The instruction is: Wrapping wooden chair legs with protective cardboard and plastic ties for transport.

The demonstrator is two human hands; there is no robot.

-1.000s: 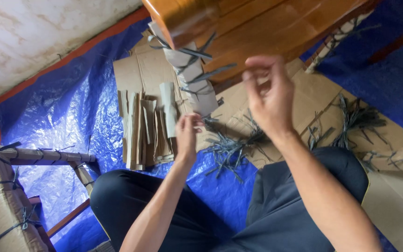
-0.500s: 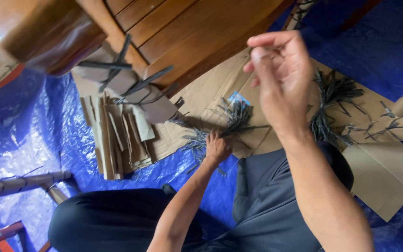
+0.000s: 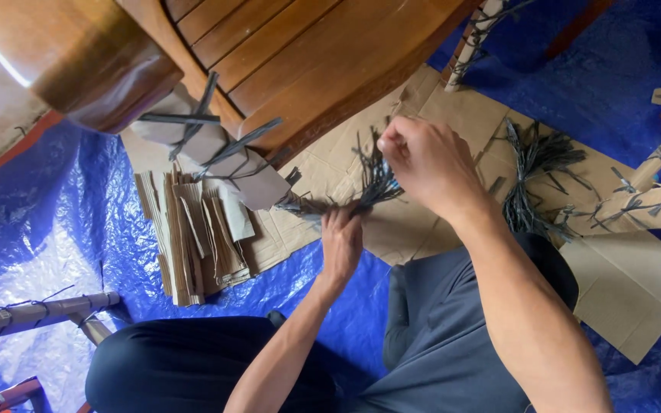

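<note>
Left hand [image 3: 340, 243]: fingers curled tight round the middle of a bundle of dark grey strips [image 3: 361, 191], gripping it low over the flattened cardboard [image 3: 430, 229].
Right hand [image 3: 428, 164]: thumb and forefinger pinched narrow on the top ends of the same bundle; other fingers folded in. Whether it pinches one strip or several, cannot tell.
Bundle: fanned out above the left fist, short ends sticking out below; held just in front of the wooden chair seat [image 3: 300, 53].
Second heap of strips [image 3: 533, 180]: lying on the cardboard, to the right of the right wrist, untouched.
Cardboard slats [image 3: 193, 229]: stacked left of the left hand, on the blue tarp [image 3: 63, 222].
Wrapped chair leg [image 3: 216, 153]: bound in cardboard with grey ties, above the slats.
</note>
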